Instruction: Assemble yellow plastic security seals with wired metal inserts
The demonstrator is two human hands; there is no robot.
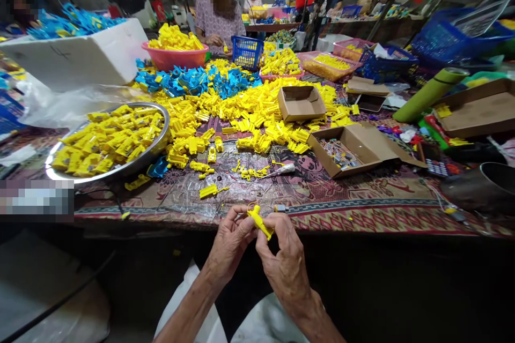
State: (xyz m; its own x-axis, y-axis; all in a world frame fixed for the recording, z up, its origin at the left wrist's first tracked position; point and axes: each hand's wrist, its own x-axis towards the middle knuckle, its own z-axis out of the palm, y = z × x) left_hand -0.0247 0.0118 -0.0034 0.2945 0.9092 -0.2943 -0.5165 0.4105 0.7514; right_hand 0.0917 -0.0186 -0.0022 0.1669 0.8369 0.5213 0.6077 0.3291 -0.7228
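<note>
A small yellow plastic part [260, 222] is pinched between my two hands at the table's front edge. The fingertips of my left hand [231, 238] close on its upper left end, where a thin wire shows. On its lower right side, the thumb and fingers of my right hand [285, 257] are closed. A small grey motor-like piece [280, 208] lies on the table just beyond my right fingers. Further in sit a loose yellow part [212, 191] and a cluster of small yellow bits [251, 171].
A metal bowl [161, 142] heaped with yellow parts stands left. Piles of yellow parts [241, 99] and blue parts [201, 81] spread across the middle. An open cardboard box [341, 171] with wired pieces is at right. A person [219, 16] sits opposite.
</note>
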